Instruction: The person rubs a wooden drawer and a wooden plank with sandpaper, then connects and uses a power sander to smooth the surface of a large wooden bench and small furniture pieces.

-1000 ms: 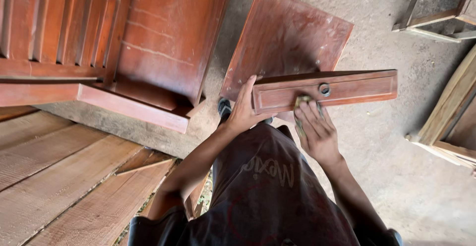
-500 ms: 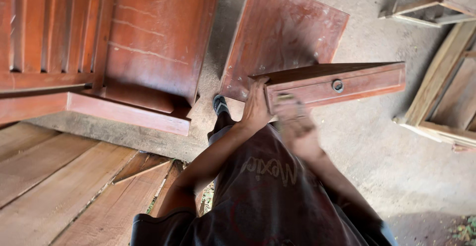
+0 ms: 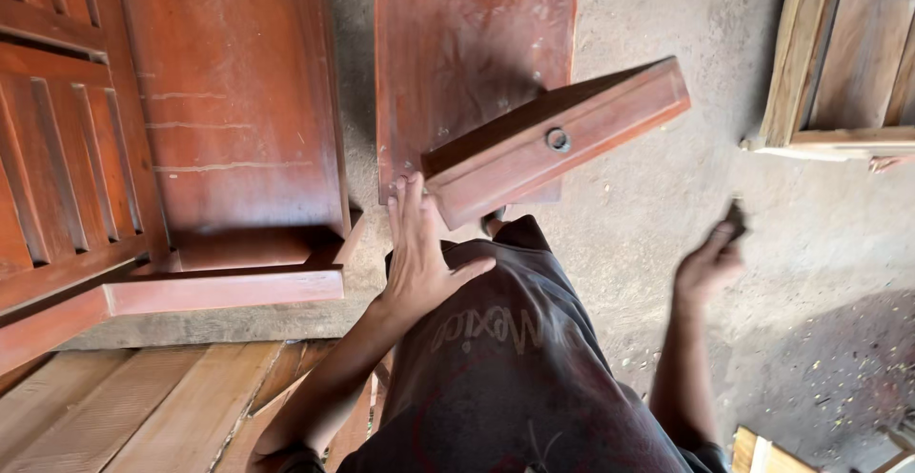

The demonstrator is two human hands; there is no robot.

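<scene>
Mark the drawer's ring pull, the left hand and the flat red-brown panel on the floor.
ring pull [image 3: 558,138], head view, centre of the ring
left hand [image 3: 416,254], head view, back of hand
flat panel [image 3: 457,53], head view, bare upper face

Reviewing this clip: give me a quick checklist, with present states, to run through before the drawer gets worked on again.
1. Left hand steadies the drawer at its near end: ok.
2. Drawer level: not ok, tilted, far end raised.
3. Ring pull in view on the drawer front: ok.
4. Right hand on the drawer: not ok, off to the side, apart from it.
5. What the right hand holds: cannot tell, small, dark, blurred.
6. Flat panel under the drawer lies on the floor: ok.
</scene>
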